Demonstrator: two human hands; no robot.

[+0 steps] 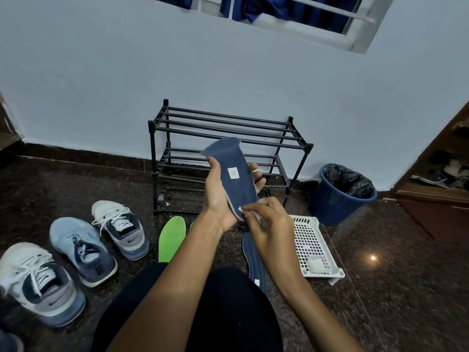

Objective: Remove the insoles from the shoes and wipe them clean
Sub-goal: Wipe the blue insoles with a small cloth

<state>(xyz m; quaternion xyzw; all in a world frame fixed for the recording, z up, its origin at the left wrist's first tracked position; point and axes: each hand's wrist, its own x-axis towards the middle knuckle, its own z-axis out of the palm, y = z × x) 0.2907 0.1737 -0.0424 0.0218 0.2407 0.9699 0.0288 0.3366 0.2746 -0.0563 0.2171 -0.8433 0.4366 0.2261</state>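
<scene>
My left hand holds a dark blue insole upright in front of me, its white label facing me. My right hand is closed on a small pale wipe and presses it against the insole's lower end. A second dark blue insole lies on the floor under my right wrist. A green insole lies on the floor left of my left forearm. Three sneakers stand at the left: a white and grey one, a light blue one and another white and grey one.
An empty black shoe rack stands against the wall ahead. A blue bin with a black liner is at the right. A white perforated tray holding a crumpled white wad lies on the dark granite floor beside me.
</scene>
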